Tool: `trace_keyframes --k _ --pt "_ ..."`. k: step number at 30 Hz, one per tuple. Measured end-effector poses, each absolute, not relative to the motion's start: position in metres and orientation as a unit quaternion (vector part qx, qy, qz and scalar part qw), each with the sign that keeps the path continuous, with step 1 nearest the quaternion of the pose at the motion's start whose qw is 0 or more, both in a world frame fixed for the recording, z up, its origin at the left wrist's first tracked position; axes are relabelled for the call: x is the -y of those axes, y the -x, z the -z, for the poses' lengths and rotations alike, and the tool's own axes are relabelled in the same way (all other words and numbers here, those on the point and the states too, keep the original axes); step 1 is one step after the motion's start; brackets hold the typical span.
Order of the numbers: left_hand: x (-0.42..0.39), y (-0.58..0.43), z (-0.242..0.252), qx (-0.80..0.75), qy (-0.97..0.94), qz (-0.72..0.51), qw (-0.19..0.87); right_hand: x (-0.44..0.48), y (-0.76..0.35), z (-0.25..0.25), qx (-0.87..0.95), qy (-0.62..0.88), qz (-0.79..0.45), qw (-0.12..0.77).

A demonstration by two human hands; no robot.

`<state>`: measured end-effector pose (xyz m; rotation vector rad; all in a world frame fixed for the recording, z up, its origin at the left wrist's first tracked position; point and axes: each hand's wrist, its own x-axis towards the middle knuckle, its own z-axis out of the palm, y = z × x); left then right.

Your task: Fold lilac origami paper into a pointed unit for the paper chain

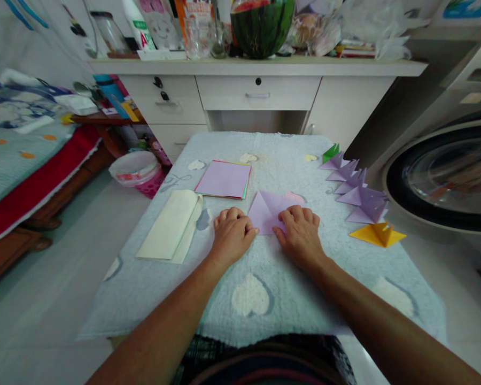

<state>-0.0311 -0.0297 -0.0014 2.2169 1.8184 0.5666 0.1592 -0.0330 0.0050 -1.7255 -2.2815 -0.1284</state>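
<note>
A lilac sheet of paper point(269, 209), partly folded into a triangle, lies on the towel-covered table point(264, 278). My left hand point(232, 233) rests curled at its left edge, thumb touching the paper. My right hand point(301, 233) presses down on its lower right part with bent fingers. Just beyond lies a square stack of coloured paper point(224, 179) with a lilac sheet on top.
A row of folded lilac pieces point(355, 187), a green one point(331, 152) and a yellow one point(377, 234) lie at the right. A cream folded cloth point(171, 224) lies left. A desk point(260, 91) with a watermelon point(262, 27) stands behind, a washing machine point(444, 176) right, a bed point(20, 160) left.
</note>
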Motion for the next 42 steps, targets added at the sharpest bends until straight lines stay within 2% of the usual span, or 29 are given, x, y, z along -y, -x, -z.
trace_keyframes --k 5,9,14,22,42 --pt "0.030 0.031 0.001 -0.618 -0.756 -0.186 0.109 0.028 -0.157 0.000 0.853 0.508 -0.012 0.121" --pt "0.030 0.031 0.000 -0.616 -0.758 -0.188 0.105 0.026 -0.155 0.001 0.846 0.514 -0.044 0.134" --pt "0.029 0.031 -0.001 -0.614 -0.760 -0.184 0.107 0.027 -0.150 -0.001 0.822 0.548 -0.033 0.151" --pt "0.029 0.031 0.000 -0.617 -0.757 -0.188 0.109 0.027 -0.145 -0.001 0.817 0.562 -0.002 0.126" --pt "0.030 0.053 -0.003 -0.615 -0.753 -0.184 0.142 0.027 -0.146 0.000 0.818 0.563 -0.010 0.117"
